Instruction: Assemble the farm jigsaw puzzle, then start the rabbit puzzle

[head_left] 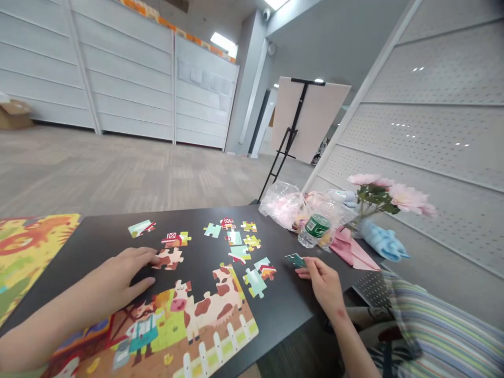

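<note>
My left hand lies over the black table, fingers stretched out and thumb apart. Its fingertips touch a brown-and-cream cow-patch puzzle piece. Above that piece is a red barn piece joined to a yellow one. My right hand pinches a dark green puzzle piece just over the table's right part. Between the hands are several loose pieces, including a pale blue piece and a yellow piece. Nearest me lies a partly assembled farm puzzle with a cow, a farmer and a white fence; my left forearm covers some of it.
A yellow-orange picture sheet lies at the left. Toward the right stand a water bottle, plastic bags, a pink cloth, a blue cloth and pink flowers. A striped cushion is beside the table.
</note>
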`<state>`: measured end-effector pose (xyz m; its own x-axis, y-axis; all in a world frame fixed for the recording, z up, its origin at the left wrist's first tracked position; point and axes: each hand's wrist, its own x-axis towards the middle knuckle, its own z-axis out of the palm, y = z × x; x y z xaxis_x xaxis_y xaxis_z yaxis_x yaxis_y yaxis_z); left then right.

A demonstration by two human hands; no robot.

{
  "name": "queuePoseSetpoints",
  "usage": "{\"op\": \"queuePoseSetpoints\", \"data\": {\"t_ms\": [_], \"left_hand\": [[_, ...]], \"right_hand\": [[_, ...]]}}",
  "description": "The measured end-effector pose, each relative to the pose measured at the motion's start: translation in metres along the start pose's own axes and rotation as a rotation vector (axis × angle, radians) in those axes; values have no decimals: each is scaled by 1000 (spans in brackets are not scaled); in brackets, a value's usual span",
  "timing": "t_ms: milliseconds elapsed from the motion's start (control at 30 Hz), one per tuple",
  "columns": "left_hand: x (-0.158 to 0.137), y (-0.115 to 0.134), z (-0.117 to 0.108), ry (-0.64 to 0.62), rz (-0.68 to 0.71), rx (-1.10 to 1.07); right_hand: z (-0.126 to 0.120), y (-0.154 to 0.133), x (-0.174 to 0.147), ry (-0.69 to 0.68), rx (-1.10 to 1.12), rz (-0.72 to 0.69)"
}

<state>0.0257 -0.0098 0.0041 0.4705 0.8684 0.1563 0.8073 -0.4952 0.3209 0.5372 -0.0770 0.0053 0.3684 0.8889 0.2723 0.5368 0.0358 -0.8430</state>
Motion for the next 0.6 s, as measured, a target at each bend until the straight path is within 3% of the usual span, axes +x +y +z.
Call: {"op": "queuePoseSetpoints", "data": {"t_ms": [133, 267, 467, 600], "left_hand": [[-1, 1, 0, 26, 0, -16], [-1, -1, 2, 31, 2, -19], [1, -6, 5, 40, 11, -22], [-4, 8, -12, -35, 8, -126]], "right_hand": [[0, 4, 4, 36, 109, 45], [0, 8, 2, 21, 116, -8], [5, 2, -1, -180, -350, -313], [7, -1, -1, -305, -558, -408]]}}
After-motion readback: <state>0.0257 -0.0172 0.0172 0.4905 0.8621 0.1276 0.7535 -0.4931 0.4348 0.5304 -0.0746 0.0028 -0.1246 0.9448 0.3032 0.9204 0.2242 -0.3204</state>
